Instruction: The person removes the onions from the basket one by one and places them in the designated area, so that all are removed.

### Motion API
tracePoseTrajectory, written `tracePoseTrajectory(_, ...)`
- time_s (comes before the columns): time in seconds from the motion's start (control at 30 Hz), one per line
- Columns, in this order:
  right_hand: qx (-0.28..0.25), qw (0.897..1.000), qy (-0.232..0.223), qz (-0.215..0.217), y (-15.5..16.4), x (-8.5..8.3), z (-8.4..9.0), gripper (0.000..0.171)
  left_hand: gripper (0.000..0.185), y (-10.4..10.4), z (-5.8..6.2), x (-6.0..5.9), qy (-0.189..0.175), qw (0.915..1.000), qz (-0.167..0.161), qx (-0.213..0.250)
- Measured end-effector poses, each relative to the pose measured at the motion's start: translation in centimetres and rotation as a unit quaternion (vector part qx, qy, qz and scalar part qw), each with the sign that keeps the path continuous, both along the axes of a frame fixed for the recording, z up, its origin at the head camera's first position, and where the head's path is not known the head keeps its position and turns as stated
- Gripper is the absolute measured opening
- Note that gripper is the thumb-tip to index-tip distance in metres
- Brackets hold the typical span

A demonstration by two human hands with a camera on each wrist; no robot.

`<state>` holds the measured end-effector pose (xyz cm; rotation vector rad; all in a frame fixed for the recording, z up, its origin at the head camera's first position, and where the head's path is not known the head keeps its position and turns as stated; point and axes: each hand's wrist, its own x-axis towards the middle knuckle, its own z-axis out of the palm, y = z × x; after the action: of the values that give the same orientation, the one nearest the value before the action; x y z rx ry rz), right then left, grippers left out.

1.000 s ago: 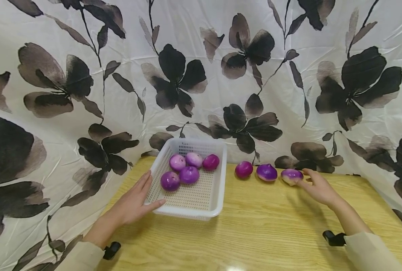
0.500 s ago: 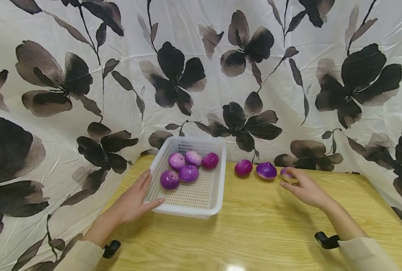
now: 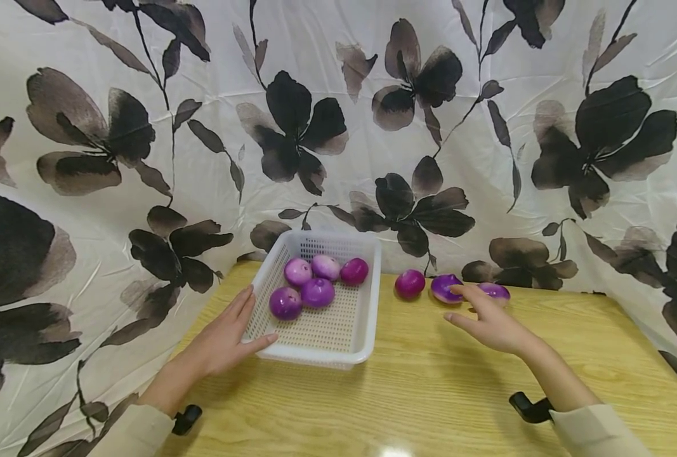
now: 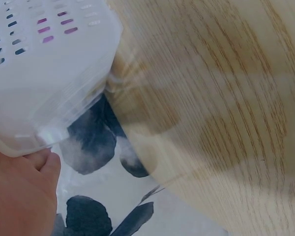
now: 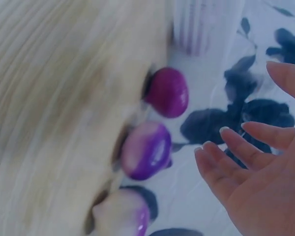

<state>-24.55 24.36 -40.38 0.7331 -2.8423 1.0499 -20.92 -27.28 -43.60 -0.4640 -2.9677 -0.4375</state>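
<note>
1. The left hand is laid with relaxed fingers against the near left corner of the white basket, lower left of centre in the head view; nothing is gripped.
2. The right hand is held wide and empty, right of centre, its fingers spread just before the middle onion.
3. The onion is best cupped from above and to the side, since a round, smooth skin is judged likely to roll away.
4. The basket should be steadied meanwhile.
5. Three purple onions are lined along the table's far edge; the middle one is glossy, violet, with a pale patch.
6. Five more lie in the basket's far half.
</note>
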Motion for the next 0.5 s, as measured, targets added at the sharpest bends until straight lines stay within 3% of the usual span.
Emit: tracePoseTrajectory(0.5,0.008,0.998,0.034,0.046,-4.3,0.4,1.1,0.069,0.112,0.1,0.2,0.2,-0.003,1.0000,0.003,0.003)
